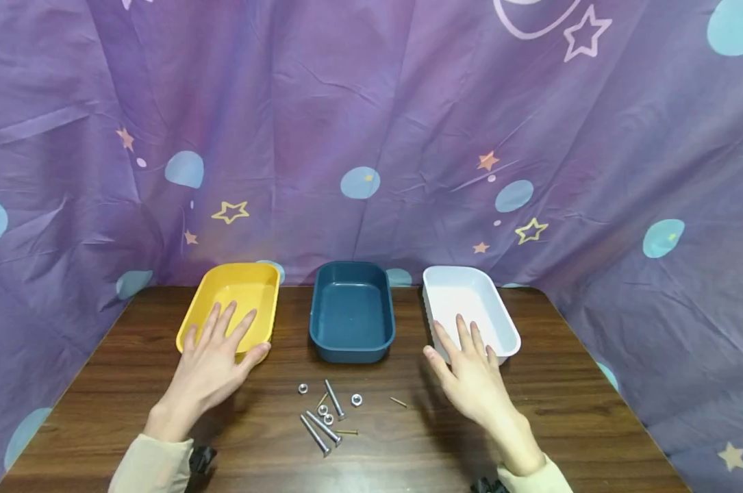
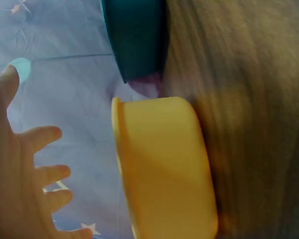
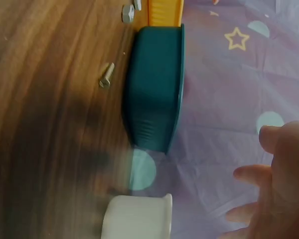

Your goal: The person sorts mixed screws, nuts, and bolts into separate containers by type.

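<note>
My left hand point(image 1: 213, 366) hovers with spread fingers over the near end of a yellow tray point(image 1: 266, 294). In the left wrist view, a gap separates its fingers from the yellow rim. Over the front of a white tray point(image 1: 494, 311) is my right hand point(image 1: 472, 380), fingers apart and holding nothing. Between the hands stands a dark blue tray point(image 1: 353, 308) with nothing in it. In front of it lie several silver bolts point(image 1: 314, 436), several hex nuts point(image 1: 357, 400) and a few brass screws point(image 1: 398, 402), one of them also in the right wrist view.
The wooden table point(image 1: 254, 459) ends at the back against a purple curtain point(image 1: 322, 137) printed with stars and planets, which also hangs along both sides. The three trays stand in a row near the table's back edge.
</note>
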The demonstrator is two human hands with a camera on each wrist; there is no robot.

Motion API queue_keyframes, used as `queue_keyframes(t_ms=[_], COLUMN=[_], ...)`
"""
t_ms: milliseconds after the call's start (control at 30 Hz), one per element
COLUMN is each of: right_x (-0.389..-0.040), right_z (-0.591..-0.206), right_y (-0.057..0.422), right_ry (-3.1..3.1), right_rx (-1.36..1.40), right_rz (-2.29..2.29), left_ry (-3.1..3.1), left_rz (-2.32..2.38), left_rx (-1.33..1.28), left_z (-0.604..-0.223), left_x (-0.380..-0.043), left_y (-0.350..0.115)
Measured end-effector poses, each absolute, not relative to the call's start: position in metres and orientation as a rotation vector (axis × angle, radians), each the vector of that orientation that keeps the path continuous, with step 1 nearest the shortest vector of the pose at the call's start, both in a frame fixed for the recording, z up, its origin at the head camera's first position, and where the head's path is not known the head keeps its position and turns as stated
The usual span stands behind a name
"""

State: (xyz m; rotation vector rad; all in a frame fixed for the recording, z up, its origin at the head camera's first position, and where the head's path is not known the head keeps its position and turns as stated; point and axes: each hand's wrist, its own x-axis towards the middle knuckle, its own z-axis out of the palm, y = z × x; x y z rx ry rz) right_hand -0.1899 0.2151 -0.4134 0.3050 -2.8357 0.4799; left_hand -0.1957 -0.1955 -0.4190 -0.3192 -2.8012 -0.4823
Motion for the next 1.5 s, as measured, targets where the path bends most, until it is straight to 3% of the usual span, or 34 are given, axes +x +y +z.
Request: queue_keyframes(t_ms=[1500], right_x=[-0.163], right_z=[-0.447], right_y=[0.148], right_ry=[-2.697], right_rx=[0.869], right_rz=[0.463], left_ry=[-2.650], left_rz=[-0.586], left_rx=[-0.199], left_z=[-0.447], left_x=[-0.221], left_y=[-0.263])
